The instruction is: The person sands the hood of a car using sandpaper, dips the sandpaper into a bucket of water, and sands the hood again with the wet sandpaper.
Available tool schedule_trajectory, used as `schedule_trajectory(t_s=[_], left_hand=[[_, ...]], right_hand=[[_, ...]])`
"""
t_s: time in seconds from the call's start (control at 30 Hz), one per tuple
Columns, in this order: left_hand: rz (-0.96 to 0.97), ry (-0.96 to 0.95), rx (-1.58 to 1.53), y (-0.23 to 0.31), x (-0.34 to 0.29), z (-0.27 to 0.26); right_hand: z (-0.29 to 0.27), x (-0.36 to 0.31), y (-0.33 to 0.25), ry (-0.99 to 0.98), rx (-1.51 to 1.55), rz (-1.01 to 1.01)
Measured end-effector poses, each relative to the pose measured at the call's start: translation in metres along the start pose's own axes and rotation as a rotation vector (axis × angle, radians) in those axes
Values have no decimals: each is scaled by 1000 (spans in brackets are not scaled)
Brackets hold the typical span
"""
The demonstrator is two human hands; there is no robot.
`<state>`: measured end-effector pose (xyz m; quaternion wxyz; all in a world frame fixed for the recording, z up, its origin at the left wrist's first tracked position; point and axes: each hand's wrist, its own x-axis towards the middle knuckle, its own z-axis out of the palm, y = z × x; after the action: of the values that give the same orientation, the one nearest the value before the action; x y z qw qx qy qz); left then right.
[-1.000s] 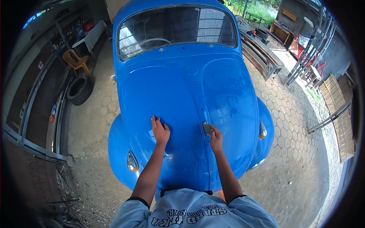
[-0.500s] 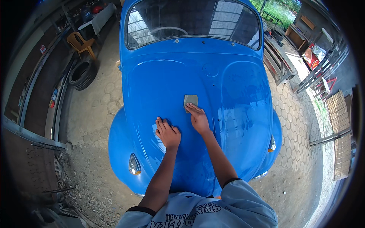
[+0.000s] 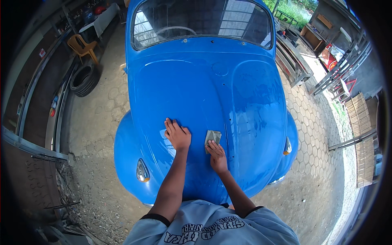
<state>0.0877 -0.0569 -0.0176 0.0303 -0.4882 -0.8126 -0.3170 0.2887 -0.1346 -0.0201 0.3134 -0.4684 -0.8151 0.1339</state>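
A blue rounded car's hood [image 3: 179, 90] lies under both my hands, with wet-looking smears on its right part. My right hand [image 3: 218, 158] presses a folded grey-green sheet of sandpaper [image 3: 213, 135] against the hood, left of the raised centre line. Its fingers rest over the lower part of the sheet, leaving the upper part in sight. To the left, my left hand [image 3: 178, 135] lies on the paint with its fingers stretched out, holding nothing.
Beyond the hood is the windshield [image 3: 200, 24]. Left of the car are a tire [image 3: 85, 81], a yellow-brown plastic chair [image 3: 83, 48] and a table with a white cloth [image 3: 99, 25]. A bench [image 3: 294, 61] and metal bars [image 3: 343, 67] stand to the right, over hexagonal paving.
My right hand has drawn the sandpaper down the hood, toward me. My left hand has shifted slightly up and left, staying on the paint. The view has shifted a little.
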Motion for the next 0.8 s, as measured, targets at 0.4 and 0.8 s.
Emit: schedule_trajectory(t_s=[0.4,0.8], left_hand=[[98,-293,-184,-52,-42,-45],[-73,-410,-573,-31,-145,-103]], right_hand=[[-35,-83,-1,-85,512,347],[-85,-32,31,-96,196,179]])
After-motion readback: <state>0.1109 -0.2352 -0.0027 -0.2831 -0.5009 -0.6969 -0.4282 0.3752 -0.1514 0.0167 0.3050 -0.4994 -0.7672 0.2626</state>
